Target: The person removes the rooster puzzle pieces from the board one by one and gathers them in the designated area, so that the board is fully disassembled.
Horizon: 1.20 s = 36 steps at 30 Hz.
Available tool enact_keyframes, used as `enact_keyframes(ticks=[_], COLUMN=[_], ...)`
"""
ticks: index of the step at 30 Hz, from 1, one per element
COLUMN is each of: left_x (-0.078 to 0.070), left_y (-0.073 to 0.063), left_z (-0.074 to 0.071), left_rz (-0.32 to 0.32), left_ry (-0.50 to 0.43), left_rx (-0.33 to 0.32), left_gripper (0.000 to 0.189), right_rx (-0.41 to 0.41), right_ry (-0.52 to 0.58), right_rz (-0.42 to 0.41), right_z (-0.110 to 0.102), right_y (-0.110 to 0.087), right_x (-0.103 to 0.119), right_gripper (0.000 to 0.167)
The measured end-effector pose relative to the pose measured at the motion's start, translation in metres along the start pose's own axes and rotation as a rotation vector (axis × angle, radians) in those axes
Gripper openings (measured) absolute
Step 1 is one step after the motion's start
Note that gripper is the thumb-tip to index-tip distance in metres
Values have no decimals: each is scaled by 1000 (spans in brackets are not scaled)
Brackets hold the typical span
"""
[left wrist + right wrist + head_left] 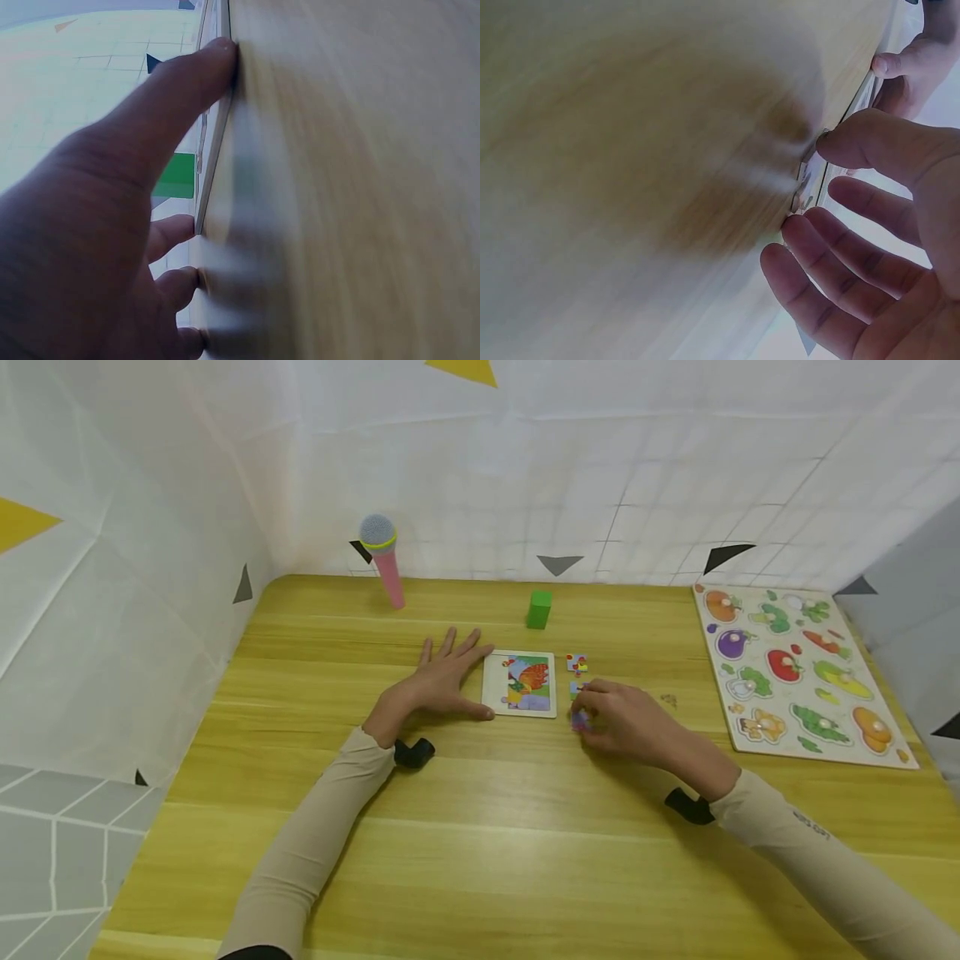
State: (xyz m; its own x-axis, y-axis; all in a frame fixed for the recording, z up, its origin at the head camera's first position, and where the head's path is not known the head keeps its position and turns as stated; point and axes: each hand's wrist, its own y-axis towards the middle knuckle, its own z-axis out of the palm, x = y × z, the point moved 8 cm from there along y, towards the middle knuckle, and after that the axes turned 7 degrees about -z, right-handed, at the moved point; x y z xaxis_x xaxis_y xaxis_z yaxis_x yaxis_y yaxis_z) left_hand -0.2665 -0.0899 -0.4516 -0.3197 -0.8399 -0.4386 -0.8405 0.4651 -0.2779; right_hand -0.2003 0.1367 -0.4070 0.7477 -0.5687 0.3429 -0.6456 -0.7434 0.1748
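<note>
A small square jigsaw frame (489,685) lies on the table, its picture partly filled and bare backing showing along the left side. My left hand (442,685) is spread flat at its left edge; in the left wrist view the thumb (214,64) rests against the frame's side. Right of the frame, my right hand (626,718) pinches a purplish-blue puzzle piece (579,720) between thumb and fingers, low at the tabletop. Just beyond it are another puzzle piece (576,690), partly covered by the fingers, and a loose puzzle piece (577,662) with red and yellow.
Behind the frame stands a green block (539,610). A pink toy microphone (388,572) is at the back left. A wooden vegetable peg puzzle board (806,681) lies at the right. White sheeting (487,485) rises behind the wooden table (480,860).
</note>
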Motion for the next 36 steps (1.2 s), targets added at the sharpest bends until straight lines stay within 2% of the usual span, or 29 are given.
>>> enact_keyframes(ticks=[14, 22, 31, 36], left_x=[1, -1, 0, -1], left_y=[-3, -4, -1, -2], left_z=[0, -1, -1, -2], left_rz=[-2, 5, 3, 5], left_ry=[-7, -7, -13, -9], left_rx=[-6, -8, 0, 0], left_gripper=[113, 112, 113, 112], right_rx=[-30, 13, -14, 8], right_ry=[-10, -13, -10, -3], right_rz=[-19, 6, -7, 20], right_z=[-11, -11, -10, -7], right_y=[7, 17, 33, 42], right_x=[4, 5, 7, 6], right_gripper=[26, 27, 22, 24])
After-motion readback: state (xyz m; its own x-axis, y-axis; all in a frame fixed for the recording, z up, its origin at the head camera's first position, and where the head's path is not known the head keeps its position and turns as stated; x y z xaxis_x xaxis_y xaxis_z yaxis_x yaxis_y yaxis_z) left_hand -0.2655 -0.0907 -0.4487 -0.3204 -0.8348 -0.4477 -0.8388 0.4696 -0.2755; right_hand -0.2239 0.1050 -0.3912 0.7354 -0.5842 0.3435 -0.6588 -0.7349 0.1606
